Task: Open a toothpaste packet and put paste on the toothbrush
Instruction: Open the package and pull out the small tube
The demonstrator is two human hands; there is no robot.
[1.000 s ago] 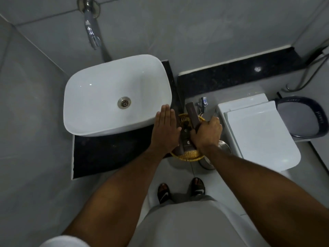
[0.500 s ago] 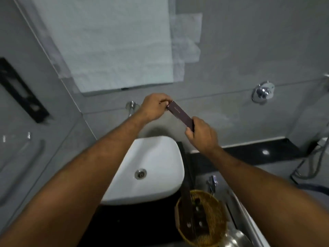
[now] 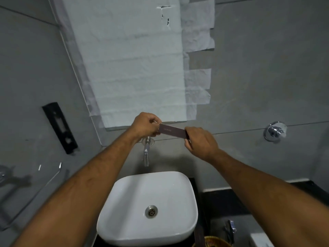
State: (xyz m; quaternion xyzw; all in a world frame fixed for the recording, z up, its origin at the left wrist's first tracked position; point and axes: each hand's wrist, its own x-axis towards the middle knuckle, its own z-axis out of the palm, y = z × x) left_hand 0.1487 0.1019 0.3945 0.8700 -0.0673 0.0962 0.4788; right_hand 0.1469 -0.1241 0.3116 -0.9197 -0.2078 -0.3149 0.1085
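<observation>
A slim dark maroon packet (image 3: 172,131) with small pale lettering is held level in the air above the white sink (image 3: 124,202). My left hand (image 3: 146,126) pinches its left end with the fingertips. Wrapped around its right end is my right hand (image 3: 200,142). Both arms reach forward over the basin. No toothbrush or loose toothpaste tube shows.
A chrome tap (image 3: 146,154) juts from the grey wall just under my hands. A woven basket (image 3: 216,242) with a dark packet (image 3: 199,237) in it sits at the bottom right on the black counter. A paper-covered mirror (image 3: 128,65) hangs above; a chrome valve (image 3: 275,130) is at right.
My hands have lifted the packet out of the basket and raised it to chest height. It now lies nearly level instead of tilted, and the camera has tipped up toward the wall.
</observation>
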